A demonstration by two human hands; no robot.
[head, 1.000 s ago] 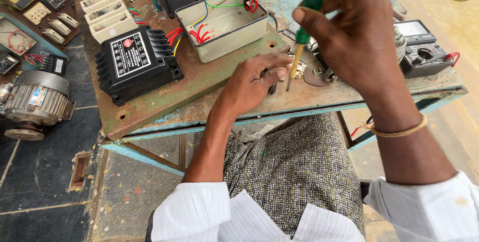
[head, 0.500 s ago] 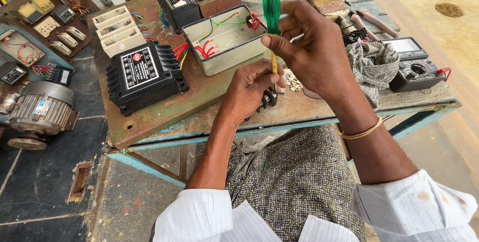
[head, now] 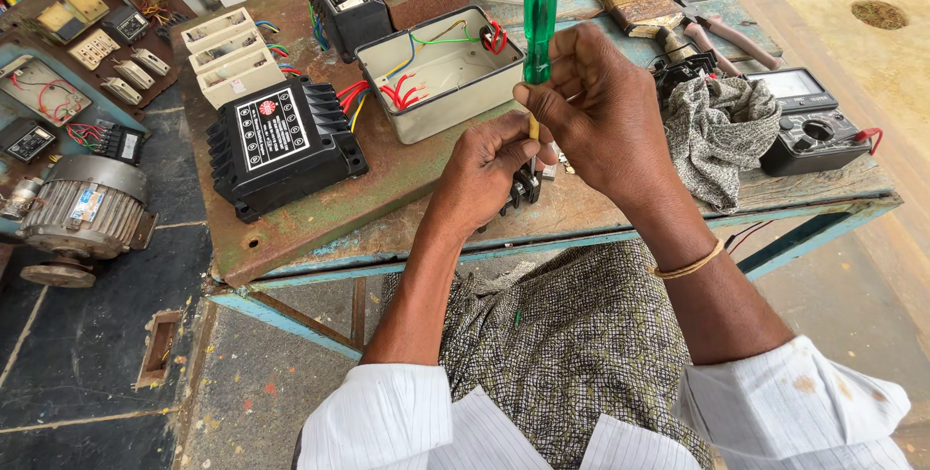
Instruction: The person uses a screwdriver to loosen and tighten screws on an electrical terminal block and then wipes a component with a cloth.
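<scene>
Your right hand [head: 601, 116] held the green screwdriver [head: 540, 15] upright; your left hand [head: 489, 174] pinned a small black part [head: 521, 189] on the bench [head: 387, 189].

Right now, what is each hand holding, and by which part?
The right hand grips the green screwdriver low on its handle. The left hand holds a small black component from above; the exact grip is hidden.

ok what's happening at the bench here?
A person sits at a rusty workbench. The right hand holds a green-handled screwdriver upright, tip down into a small black part that the left hand steadies. An open wired box, a black unit and a meter sit nearby.
</scene>
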